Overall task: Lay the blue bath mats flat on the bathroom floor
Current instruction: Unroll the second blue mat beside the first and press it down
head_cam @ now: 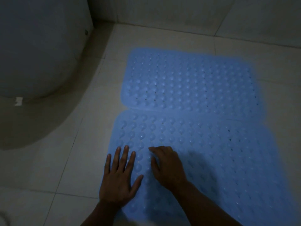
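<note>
Over on the far left, the rounded white toilet base (37, 51) fills the corner, sitting on the pale tiled floor (78, 160) in dim light. Moving right, the left hand (119, 180) comes into play: palm down, its fingers (124, 156) straight and fanned wide, pressing flat on the left edge of the near blue mat (219, 160), with the little finger reaching just off the mat's border onto the tile. Right beside it, the right hand (167, 167) rests on the same mat, knuckles raised, fingers curled downward with the tips touching the bubbled surface; it pinches nothing that I can make out. The near mat lies flat on the floor, stretching away to the lower right. Just beyond it, the far blue mat (192, 82) also lies flat, its near edge meeting the near mat's far edge; whether one overlaps the other is too blurred to tell. Behind, the grey tiled wall (179, 12) closes the scene.
</note>
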